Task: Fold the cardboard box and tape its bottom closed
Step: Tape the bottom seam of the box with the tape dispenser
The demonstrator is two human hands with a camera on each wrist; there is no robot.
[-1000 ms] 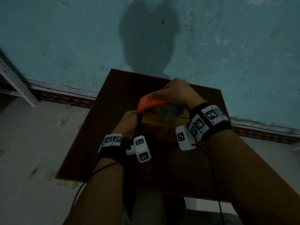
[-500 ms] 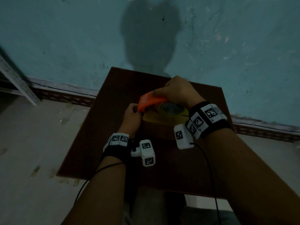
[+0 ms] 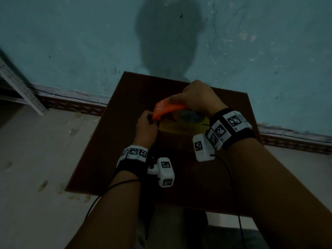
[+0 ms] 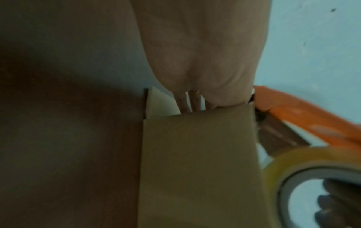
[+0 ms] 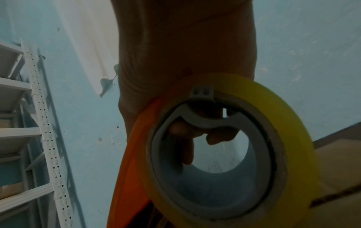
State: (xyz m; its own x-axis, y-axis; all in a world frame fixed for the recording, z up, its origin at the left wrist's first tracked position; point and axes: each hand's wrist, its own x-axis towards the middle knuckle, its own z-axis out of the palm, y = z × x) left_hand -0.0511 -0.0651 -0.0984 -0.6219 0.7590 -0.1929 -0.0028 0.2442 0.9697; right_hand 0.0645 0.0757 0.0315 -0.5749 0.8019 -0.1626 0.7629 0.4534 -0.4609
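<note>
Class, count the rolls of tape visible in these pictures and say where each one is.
1. The yellow tape roll sits in the orange dispenser gripped by the right hand, above the cardboard box. Others may be hidden in the dark.

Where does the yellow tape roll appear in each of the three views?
Head: tape roll at centre, under the right hand.
Left wrist: lower right corner.
Right wrist: large, centre-right.
Shared landmark: the orange dispenser beside the roll.
</note>
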